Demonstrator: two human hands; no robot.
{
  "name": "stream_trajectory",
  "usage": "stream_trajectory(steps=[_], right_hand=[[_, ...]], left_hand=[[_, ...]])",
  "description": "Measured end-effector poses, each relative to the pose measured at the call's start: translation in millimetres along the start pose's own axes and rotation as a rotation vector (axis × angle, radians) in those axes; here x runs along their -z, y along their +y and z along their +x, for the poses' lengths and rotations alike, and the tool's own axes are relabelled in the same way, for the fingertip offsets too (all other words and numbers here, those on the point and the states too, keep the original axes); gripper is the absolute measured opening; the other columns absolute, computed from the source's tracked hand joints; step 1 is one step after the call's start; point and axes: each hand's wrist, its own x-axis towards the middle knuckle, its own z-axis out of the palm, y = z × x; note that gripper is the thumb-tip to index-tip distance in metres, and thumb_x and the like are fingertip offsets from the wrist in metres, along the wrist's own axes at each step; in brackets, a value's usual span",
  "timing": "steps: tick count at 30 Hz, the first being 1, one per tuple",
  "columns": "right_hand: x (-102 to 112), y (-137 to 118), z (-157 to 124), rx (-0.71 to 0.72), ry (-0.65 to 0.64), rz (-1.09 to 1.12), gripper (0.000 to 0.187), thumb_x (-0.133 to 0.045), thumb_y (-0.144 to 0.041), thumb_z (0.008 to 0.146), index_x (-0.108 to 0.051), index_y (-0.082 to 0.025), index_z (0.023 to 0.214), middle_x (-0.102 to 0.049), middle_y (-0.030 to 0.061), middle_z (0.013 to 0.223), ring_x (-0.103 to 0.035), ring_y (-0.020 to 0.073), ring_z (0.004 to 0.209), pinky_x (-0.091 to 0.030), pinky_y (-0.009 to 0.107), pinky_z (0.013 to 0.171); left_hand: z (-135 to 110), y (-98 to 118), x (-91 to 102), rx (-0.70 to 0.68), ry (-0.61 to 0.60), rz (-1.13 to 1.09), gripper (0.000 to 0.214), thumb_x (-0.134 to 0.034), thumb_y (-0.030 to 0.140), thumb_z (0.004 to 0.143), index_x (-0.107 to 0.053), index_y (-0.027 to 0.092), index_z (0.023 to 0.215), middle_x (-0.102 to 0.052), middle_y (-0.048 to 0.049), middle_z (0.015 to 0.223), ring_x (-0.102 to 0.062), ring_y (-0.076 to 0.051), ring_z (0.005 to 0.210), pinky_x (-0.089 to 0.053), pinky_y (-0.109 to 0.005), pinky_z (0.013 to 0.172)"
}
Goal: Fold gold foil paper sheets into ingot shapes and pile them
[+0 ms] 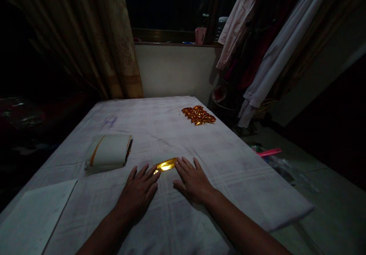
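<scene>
A shiny gold foil strip (166, 165) lies flat on the white cloth-covered table (243, 171). My left hand (138, 192) rests flat with fingers spread, its fingertips touching the strip's left end. Lying flat too, my right hand (193, 178) has its fingers stretched out and touches the strip's right end. Neither hand grips anything. Farther back on the right sits a pile of several folded gold foil pieces (199, 115).
A folded white bundle with an orange stripe (109, 154) lies left of the hands. A white sheet (31, 218) sits at the near left corner. Curtains hang behind, clothes hang at the right, and a pink item (268, 152) lies on the floor.
</scene>
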Motion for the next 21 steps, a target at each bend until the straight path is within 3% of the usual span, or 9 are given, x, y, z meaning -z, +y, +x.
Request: stream_trajectory(steps=[5, 10, 17, 21], right_hand=[[-6.3, -16.6, 12.6, 0.097, 0.144, -0.054, 0.068, -0.046, -0.056, 0.101, -0.038, -0.015, 0.155, -0.032, 0.0158, 0.162, -0.025, 0.0329, 0.152, -0.014, 0.062, 0.122], [-5.1, -29.2, 26.3, 0.23, 0.038, 0.041, 0.061, -0.041, -0.052, 0.104, -0.039, -0.018, 0.154, -0.037, 0.0133, 0.16, -0.031, 0.0293, 0.15, -0.016, 0.06, 0.123], [-0.4, -9.6, 18.5, -0.005, -0.029, 0.022, 0.065, -0.039, -0.052, 0.103, -0.034, -0.017, 0.157, -0.028, 0.0152, 0.164, -0.023, 0.0292, 0.153, -0.012, 0.061, 0.122], [0.9, -4.9, 15.7, -0.05, -0.028, 0.02, 0.066, -0.04, -0.052, 0.103, -0.033, -0.016, 0.157, -0.024, 0.0149, 0.165, -0.02, 0.0295, 0.154, -0.01, 0.061, 0.122]], left_hand=[[1.6, 1.2, 0.5, 0.015, -0.012, -0.012, 0.042, -0.038, 0.039, 0.104, -0.057, 0.033, 0.141, -0.055, -0.0029, 0.151, -0.045, -0.03, 0.142, -0.025, -0.06, 0.118], [1.3, 1.4, 0.1, 0.034, -0.013, -0.04, 0.043, -0.037, 0.037, 0.105, -0.052, 0.035, 0.145, -0.052, -0.0024, 0.153, -0.044, -0.031, 0.143, -0.024, -0.063, 0.117], [-1.1, 2.3, -3.6, 0.063, 0.013, -0.042, 0.041, -0.039, 0.039, 0.105, -0.055, 0.037, 0.143, -0.053, -0.0008, 0.152, -0.043, -0.03, 0.144, -0.018, -0.064, 0.12], [-1.9, 1.4, -5.1, 0.064, 0.032, -0.041, 0.041, -0.039, 0.04, 0.105, -0.056, 0.037, 0.142, -0.053, -0.0002, 0.152, -0.043, -0.029, 0.144, -0.018, -0.062, 0.121]])
